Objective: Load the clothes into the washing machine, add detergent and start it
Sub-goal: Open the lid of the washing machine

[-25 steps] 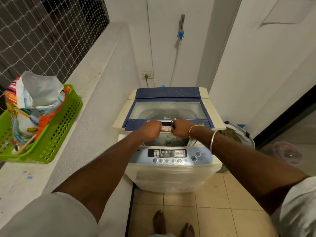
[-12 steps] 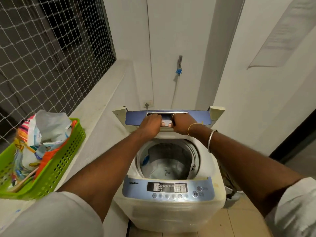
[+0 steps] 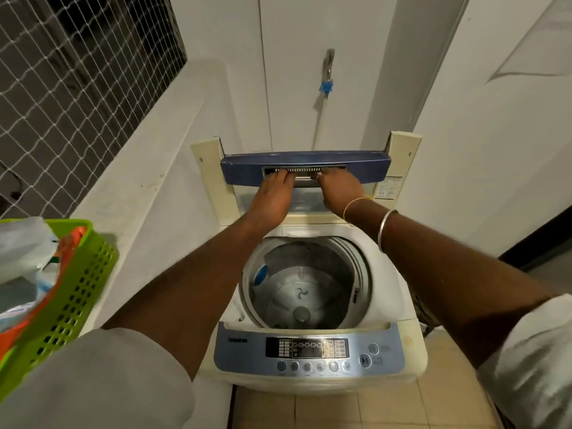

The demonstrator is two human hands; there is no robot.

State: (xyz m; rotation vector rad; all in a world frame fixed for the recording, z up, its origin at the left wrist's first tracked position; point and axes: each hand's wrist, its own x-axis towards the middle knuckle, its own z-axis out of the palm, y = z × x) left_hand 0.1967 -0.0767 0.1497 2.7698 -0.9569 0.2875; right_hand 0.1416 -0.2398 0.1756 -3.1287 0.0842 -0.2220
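The lid (image 3: 247,176), a second ago lying nearly flat over the washing machine (image 3: 309,382) with only its front edge raised, was swung up and back and stood folded upright at the rear. The drum (image 3: 306,292) was thereby uncovered. The left hand (image 3: 274,193) and right hand (image 3: 339,188), earlier curled side by side at the handle slot (image 3: 305,170), rose with it, drew slightly apart and lay with fingers straighter.

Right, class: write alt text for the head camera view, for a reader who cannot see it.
The left hand and right hand press a top-loading washing machine's blue lid upright, fingertips at its handle slot. The drum holds no clothes. A green basket of packets sits on the ledge.
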